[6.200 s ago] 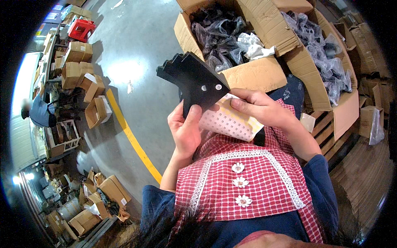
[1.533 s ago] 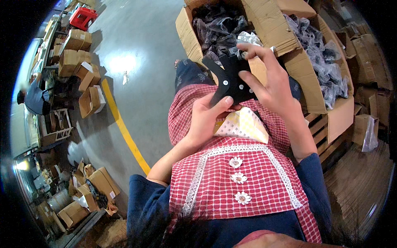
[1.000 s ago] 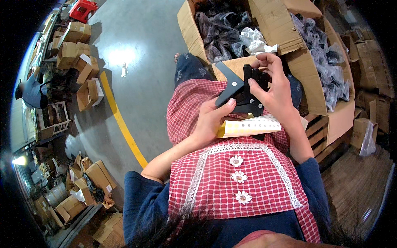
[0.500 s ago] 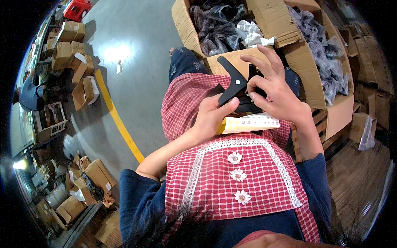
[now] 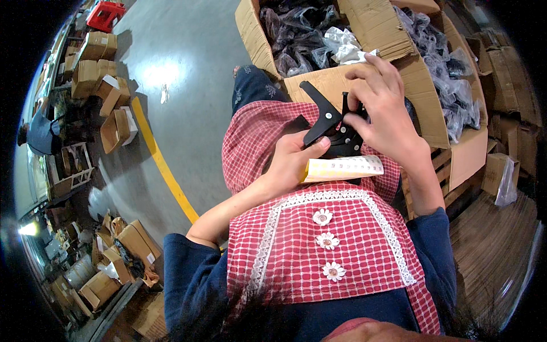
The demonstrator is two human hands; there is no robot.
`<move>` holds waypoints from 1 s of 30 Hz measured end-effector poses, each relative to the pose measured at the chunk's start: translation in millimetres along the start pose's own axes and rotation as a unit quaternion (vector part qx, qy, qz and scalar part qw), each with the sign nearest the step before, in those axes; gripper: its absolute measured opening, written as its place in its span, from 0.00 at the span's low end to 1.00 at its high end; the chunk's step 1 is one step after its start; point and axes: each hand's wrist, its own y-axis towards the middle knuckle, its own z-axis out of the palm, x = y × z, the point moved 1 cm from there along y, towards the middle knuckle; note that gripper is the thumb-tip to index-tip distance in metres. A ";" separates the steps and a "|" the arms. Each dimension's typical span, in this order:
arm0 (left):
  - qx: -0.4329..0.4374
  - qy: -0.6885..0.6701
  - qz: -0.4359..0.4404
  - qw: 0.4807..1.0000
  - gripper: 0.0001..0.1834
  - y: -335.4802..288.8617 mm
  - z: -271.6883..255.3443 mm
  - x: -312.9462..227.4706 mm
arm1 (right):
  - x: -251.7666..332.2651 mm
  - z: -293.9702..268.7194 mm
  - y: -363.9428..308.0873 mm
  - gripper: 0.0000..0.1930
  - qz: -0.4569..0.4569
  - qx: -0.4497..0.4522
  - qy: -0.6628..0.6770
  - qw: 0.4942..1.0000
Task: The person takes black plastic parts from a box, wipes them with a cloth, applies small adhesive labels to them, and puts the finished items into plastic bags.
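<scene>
A black bracket-like part (image 5: pixel 327 115) with angled arms and several silver rivets rests over my lap. My left hand (image 5: pixel 288 157) is closed around its near left end, the thumb on top. Over the part's right side, my right hand (image 5: pixel 388 114) has thumb and forefinger bent together by an upright black arm, the other fingers raised. Whatever lies between those fingertips is too small to make out. A curled white label sheet (image 5: pixel 345 169) with a yellow edge and rows of small print lies beside my left hand, just under the bracket; how it is held is hidden.
Ahead stands an open cardboard box (image 5: pixel 256 37) of dark plastic-wrapped items, with crumpled white paper (image 5: pixel 343 45) on top. Another open box (image 5: pixel 461 165) of wrapped items is at right. Small cartons (image 5: pixel 115 128), a yellow floor line (image 5: pixel 162 162) and a red stool (image 5: pixel 106 16) are at left.
My right hand's raised fingers have curled downward and its thumb and forefinger have shifted slightly, showing more of the riveted part. The left hand keeps its hold.
</scene>
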 end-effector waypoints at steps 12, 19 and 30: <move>0.032 -0.028 -0.006 0.999 0.14 -0.1 -0.9 0.1 | -30.5 23.1 -21.2 0.20 0.165 -0.069 0.427 0.886; 0.036 -0.005 -0.009 0.999 0.14 1.7 -0.6 0.7 | -17.7 48.6 -48.5 0.38 0.241 0.002 0.612 0.753; 0.083 0.182 0.032 0.979 0.12 3.7 -2.9 3.6 | -20.7 58.4 -46.0 0.41 0.234 0.005 0.758 0.610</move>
